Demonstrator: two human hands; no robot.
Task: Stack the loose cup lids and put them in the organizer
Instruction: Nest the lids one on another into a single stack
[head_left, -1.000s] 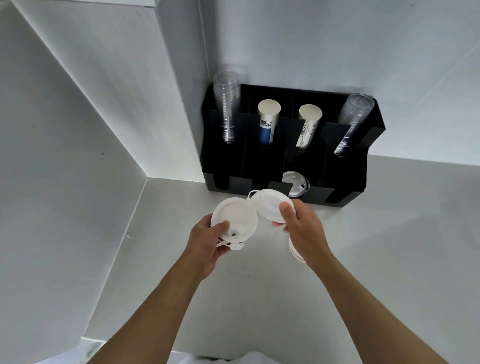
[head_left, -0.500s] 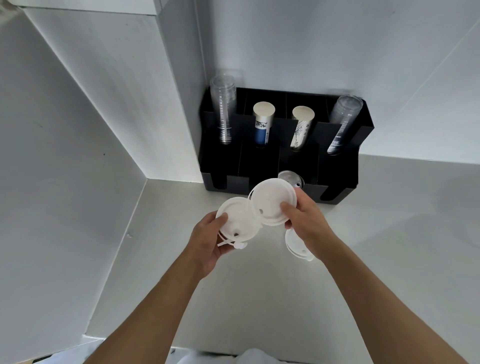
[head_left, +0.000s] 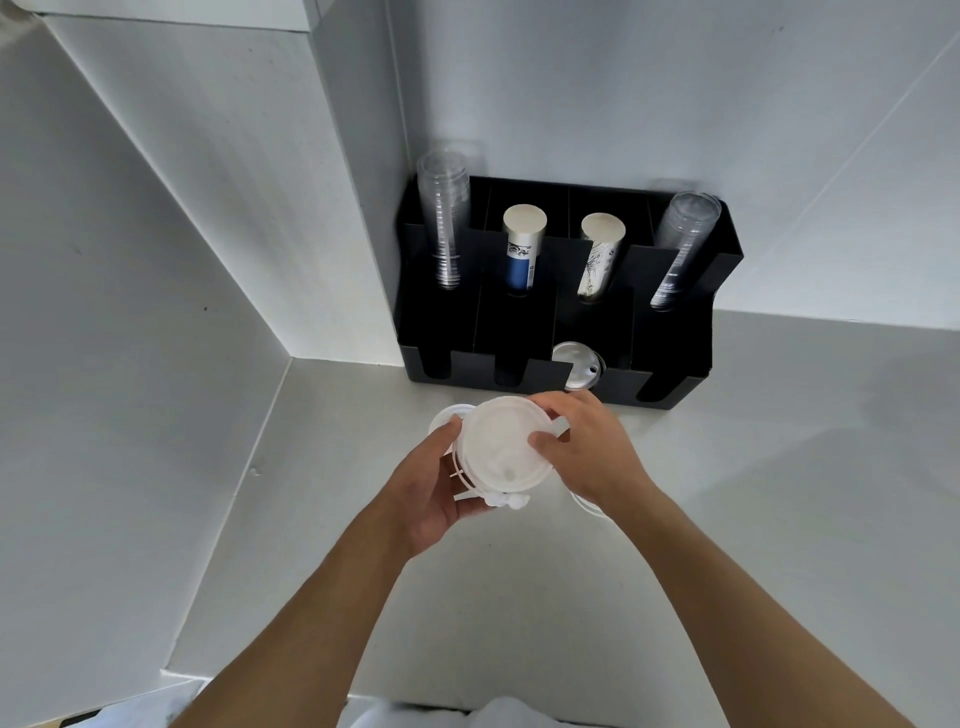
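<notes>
Lids (head_left: 501, 441) between both hands (head_left: 587, 447); organizer (head_left: 670, 332) with cup stacks (head_left: 445, 223).

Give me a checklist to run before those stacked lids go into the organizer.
1. Left hand supports the lid stack from below: ok.
2. Right hand has a grip on the top lid's rim: ok.
3. Lids nested flush: cannot tell; one rim pokes out left.
4. Loose lids all gathered: not ok; one lid still lies on the counter under the right wrist.
5. Free front slot in the organizer: ok; one already holds a lid.
</notes>
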